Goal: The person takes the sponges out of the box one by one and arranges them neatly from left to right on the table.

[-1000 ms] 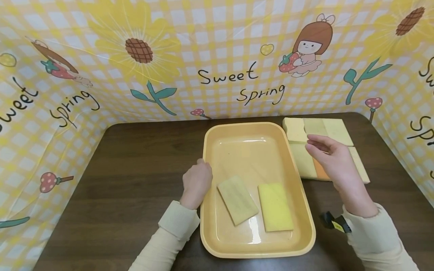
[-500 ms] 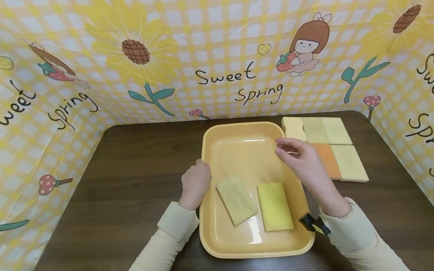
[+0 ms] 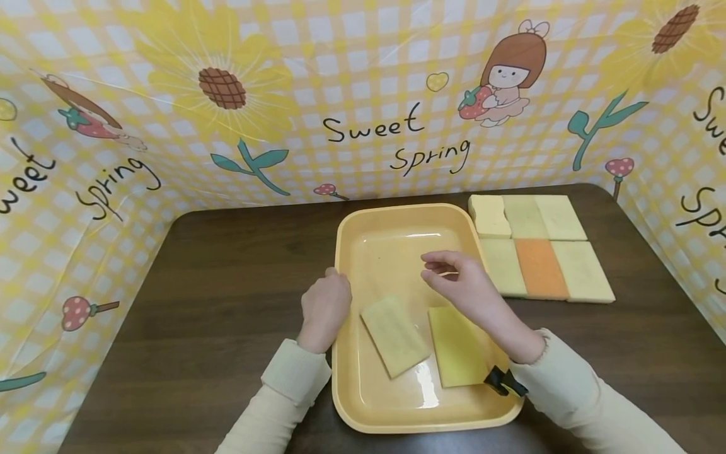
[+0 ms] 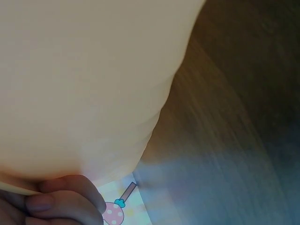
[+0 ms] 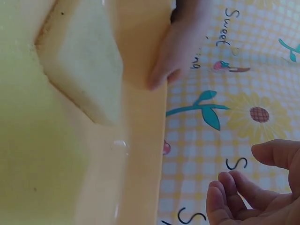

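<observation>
My left hand (image 3: 326, 312) grips the left rim of a pale orange tray (image 3: 391, 252). In the left wrist view, fingers (image 4: 70, 199) curl over the tray's edge. Two flat rectangular sponges lie in the tray's near half: a tilted pale greenish one (image 3: 395, 336) and a yellow one (image 3: 454, 353). Over the tray's right half hovers my right hand (image 3: 471, 287), partly covering the yellow sponge. Its fingers are relaxed, thumb apart, with nothing between them in the right wrist view, where the hand (image 5: 262, 187) shows at lower right.
Right of the tray, sponges lie side by side in two rows on the dark wooden table (image 3: 244, 271). They include a wavy-sided cream sponge (image 3: 490, 216) and an orange sponge (image 3: 541, 268). A checked, flower-printed cloth (image 3: 363, 75) encloses the table's back and sides.
My right hand has moved left and nearer, from above the sponges on the table to over the tray. The orange sponge is uncovered. My left hand keeps its hold on the rim.
</observation>
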Tool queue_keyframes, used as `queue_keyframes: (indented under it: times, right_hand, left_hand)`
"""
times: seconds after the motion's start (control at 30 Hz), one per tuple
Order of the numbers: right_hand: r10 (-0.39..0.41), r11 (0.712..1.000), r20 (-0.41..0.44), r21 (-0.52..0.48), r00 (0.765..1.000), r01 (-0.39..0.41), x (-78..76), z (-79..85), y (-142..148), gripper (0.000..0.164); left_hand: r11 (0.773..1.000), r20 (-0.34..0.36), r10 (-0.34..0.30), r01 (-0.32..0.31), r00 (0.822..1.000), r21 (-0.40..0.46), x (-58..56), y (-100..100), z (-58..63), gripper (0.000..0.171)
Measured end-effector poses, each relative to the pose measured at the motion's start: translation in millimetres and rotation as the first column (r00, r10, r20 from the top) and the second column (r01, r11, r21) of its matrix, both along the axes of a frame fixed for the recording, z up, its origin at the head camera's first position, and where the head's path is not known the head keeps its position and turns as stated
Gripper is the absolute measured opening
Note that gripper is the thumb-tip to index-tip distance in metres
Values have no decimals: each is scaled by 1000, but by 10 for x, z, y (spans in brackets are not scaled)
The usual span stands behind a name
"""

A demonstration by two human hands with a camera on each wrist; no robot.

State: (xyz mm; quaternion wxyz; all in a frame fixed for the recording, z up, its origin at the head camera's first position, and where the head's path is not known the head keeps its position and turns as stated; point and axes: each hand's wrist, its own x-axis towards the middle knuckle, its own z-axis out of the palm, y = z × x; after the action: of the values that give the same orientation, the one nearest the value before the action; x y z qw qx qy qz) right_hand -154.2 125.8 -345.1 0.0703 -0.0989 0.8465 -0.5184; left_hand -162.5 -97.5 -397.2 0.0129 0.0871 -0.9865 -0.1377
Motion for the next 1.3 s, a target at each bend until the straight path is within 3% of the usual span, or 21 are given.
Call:
queue_keyframes:
  times: [0.37, 0.93, 1.3]
  right_hand:
    - [52, 997, 66, 48, 996, -55, 4, -185, -220, 33]
    - [63, 979, 213, 176, 975, -102, 6, -379, -361, 49]
    - [87, 954, 231, 260, 969, -147, 61, -428, -429, 49]
  left_hand:
    - [1000, -17, -10, 9, 1000, -16, 13, 6, 10, 30]
    - [1000, -11, -13, 13, 1000, -7, 9, 12, 21, 31]
    - [1000, 0, 2, -2, 1000, 5, 3, 9, 21, 30]
